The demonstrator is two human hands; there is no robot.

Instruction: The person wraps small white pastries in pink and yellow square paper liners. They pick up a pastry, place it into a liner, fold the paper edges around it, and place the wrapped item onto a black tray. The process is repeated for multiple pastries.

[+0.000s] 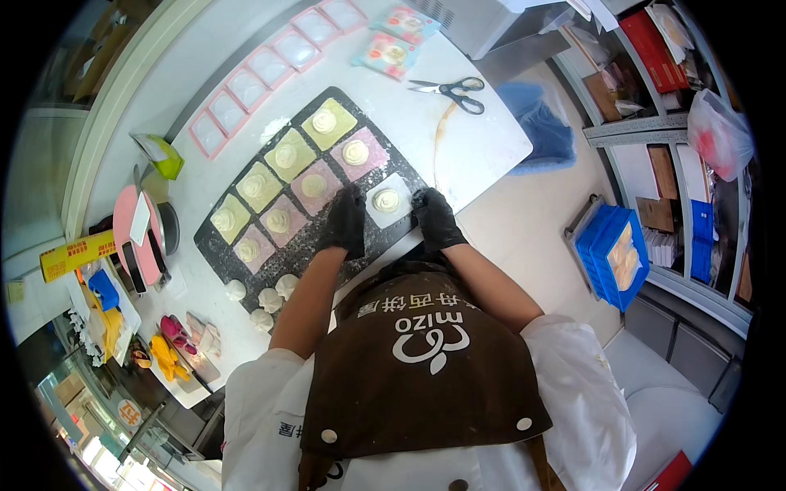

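Observation:
A dark, flour-dusted mat [279,251] lies on the white table. On it are square dough wrappers, yellow [285,154] and pink [314,186], each topped with piped cream. A white wrapper [388,215] with a cream swirl [386,200] lies nearest me. My left hand [345,220], in a black glove, is at this wrapper's left edge. My right hand [433,216], also gloved in black, is at its right edge. The fingertips are partly hidden, so whether they pinch the wrapper is unclear. Several white dough pieces [270,301] sit at the mat's lower left corner.
Pink-rimmed trays [249,89] line the table's back edge. Scissors [451,91] and printed packets [387,54] lie at the upper right. A pink turntable [136,228] stands at left, with piping bags [169,356] below it. Blue crates [605,255] stand right of the table.

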